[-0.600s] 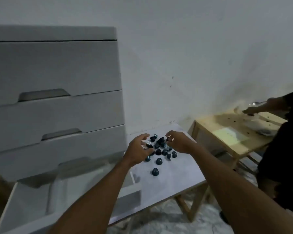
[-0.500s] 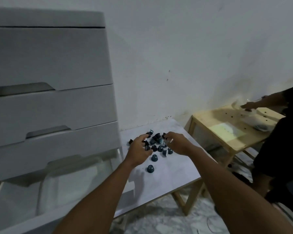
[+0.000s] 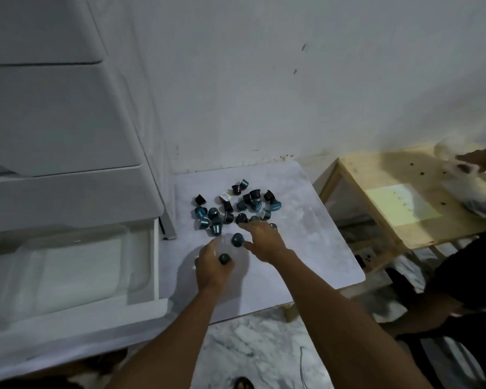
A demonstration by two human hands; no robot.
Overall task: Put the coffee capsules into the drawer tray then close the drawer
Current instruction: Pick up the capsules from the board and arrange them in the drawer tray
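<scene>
Nearest, the left hand (image 3: 212,269) pinches one dark capsule (image 3: 225,259) above the white table (image 3: 314,248). Just beyond, the right hand (image 3: 261,242) lies spread, fingers reaching into the pile of capsules (image 3: 233,209). Leftward, the drawer (image 3: 156,276) stands open, its tray (image 3: 76,270) showing no capsules.

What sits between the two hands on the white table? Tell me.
In the head view, one dark teal capsule stands on the white table between the left hand and the right hand; otherwise the gap is bare.
</scene>
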